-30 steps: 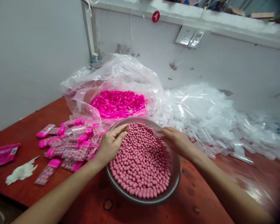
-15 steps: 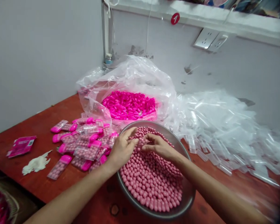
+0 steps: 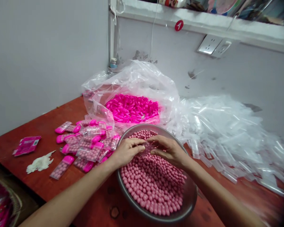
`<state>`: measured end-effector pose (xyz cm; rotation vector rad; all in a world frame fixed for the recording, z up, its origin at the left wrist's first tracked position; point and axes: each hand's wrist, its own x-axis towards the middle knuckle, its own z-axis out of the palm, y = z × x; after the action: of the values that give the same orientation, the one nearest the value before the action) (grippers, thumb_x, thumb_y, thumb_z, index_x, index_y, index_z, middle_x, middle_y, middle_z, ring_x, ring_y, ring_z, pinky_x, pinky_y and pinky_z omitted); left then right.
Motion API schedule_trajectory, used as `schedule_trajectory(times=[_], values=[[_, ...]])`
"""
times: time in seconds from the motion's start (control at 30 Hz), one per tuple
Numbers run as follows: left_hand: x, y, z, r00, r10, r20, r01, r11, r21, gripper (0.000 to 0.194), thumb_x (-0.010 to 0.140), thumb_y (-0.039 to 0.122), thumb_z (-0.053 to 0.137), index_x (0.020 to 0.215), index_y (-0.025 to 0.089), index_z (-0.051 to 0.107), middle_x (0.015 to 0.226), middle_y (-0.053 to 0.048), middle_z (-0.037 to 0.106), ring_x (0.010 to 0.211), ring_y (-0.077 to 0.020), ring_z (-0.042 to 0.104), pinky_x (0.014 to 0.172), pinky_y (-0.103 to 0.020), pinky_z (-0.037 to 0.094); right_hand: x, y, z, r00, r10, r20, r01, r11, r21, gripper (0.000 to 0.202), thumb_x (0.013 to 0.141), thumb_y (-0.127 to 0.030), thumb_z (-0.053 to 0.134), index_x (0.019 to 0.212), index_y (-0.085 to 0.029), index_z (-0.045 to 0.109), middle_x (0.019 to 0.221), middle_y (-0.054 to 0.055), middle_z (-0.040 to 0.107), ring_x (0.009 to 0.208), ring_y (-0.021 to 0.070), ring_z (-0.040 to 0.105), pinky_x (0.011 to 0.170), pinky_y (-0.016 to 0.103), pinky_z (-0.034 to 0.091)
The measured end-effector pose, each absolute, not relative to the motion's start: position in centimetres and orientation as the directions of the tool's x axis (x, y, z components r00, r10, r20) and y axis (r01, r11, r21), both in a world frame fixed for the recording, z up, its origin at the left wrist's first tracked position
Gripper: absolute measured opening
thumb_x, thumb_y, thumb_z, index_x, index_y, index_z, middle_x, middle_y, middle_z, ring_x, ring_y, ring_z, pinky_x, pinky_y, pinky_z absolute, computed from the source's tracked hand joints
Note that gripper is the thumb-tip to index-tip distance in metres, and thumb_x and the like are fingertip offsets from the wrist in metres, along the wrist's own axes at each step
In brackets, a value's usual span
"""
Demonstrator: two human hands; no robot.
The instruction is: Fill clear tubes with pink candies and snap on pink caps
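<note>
A grey metal bowl (image 3: 192, 205) full of round pink beads (image 3: 153, 189) stands at the centre front. Over its far half, my left hand (image 3: 130, 150) and my right hand (image 3: 168, 148) face each other, with thumbs and fingers closed around a small clear plastic case (image 3: 145, 148). Beads show through the case, whose outline is partly hidden by the fingers. Left of the bowl lies a pile of clear cases (image 3: 88, 154) filled with pink beads and topped with bright pink caps. Behind the bowl an open plastic bag (image 3: 142, 75) holds many loose pink caps (image 3: 132, 108).
A large heap of empty clear cases (image 3: 227, 132) covers the table's right side. On the red table (image 3: 49, 121) at left lie a pink packet (image 3: 27, 145) and a torn white scrap (image 3: 40, 162). A wall with a socket (image 3: 209, 44) stands behind.
My hands have come closer together over the bowl, and the clear case between them now shows more plainly. The whole view has shifted slightly.
</note>
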<state>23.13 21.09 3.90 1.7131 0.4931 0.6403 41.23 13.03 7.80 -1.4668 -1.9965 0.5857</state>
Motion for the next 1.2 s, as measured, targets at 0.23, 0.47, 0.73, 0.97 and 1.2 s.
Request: schedule_trajectory(times=[0.23,0.47,0.73,0.97,1.2], values=[[23.1,21.0,4.2,0.753,0.638,0.162,0.023,-0.272,0.962,0.024,0.078,0.018,0.054,0.097,0.01,0.066,0.099,-0.009,0.066,0.094,-0.0185,0.058,0.086,-0.027,0.041,40.8,12.7,7.3,-0.218,0.948,0.234,0.739,0.317,-0.594,0.026,0.077,-0.019,0.061,0.102,-0.02,0.052,0.088,0.003,0.062,0.073,0.0131,0.058,0.063,0.021,0.045],[23.0,20.8,4.6,0.792,0.568,0.223,-0.008,-0.355,0.935,0.021,0.077,0.017,0.054,0.094,0.014,0.066,0.092,-0.005,0.066,0.087,-0.0179,0.057,0.081,-0.027,0.041,40.3,12.9,7.4,-0.191,0.958,0.216,0.717,0.286,-0.636,0.011,0.075,-0.018,0.063,0.085,-0.018,0.057,0.076,0.001,0.062,0.068,0.0116,0.056,0.061,0.02,0.042],[23.1,20.9,4.2,0.762,0.627,0.162,-0.031,-0.215,0.976,0.023,0.076,0.018,0.054,0.096,0.012,0.065,0.097,-0.007,0.065,0.089,-0.0191,0.057,0.081,-0.028,0.042,41.0,12.5,7.4,-0.102,0.994,-0.036,0.365,0.004,-0.931,0.02,0.074,-0.033,0.063,0.077,-0.016,0.052,0.063,-0.002,0.054,0.057,0.0113,0.055,0.053,0.023,0.046],[22.9,20.6,4.6,0.821,0.547,0.163,-0.139,-0.086,0.987,0.023,0.076,0.018,0.056,0.097,0.014,0.066,0.092,-0.005,0.067,0.088,-0.0184,0.059,0.08,-0.027,0.044,42.7,12.1,8.5,0.031,0.99,0.139,0.655,0.085,-0.751,0.026,0.075,-0.034,0.062,0.096,-0.019,0.061,0.091,0.006,0.065,0.084,0.0187,0.06,0.074,0.03,0.048],[23.1,20.6,4.5,0.817,0.558,0.147,-0.112,-0.097,0.989,0.026,0.075,0.016,0.056,0.099,0.014,0.066,0.094,-0.005,0.067,0.088,-0.0185,0.059,0.081,-0.026,0.042,41.8,12.7,9.1,-0.285,0.904,0.318,0.693,0.424,-0.583,0.019,0.086,-0.023,0.05,0.103,-0.022,0.059,0.098,0.006,0.061,0.093,0.0158,0.057,0.08,0.027,0.045]])
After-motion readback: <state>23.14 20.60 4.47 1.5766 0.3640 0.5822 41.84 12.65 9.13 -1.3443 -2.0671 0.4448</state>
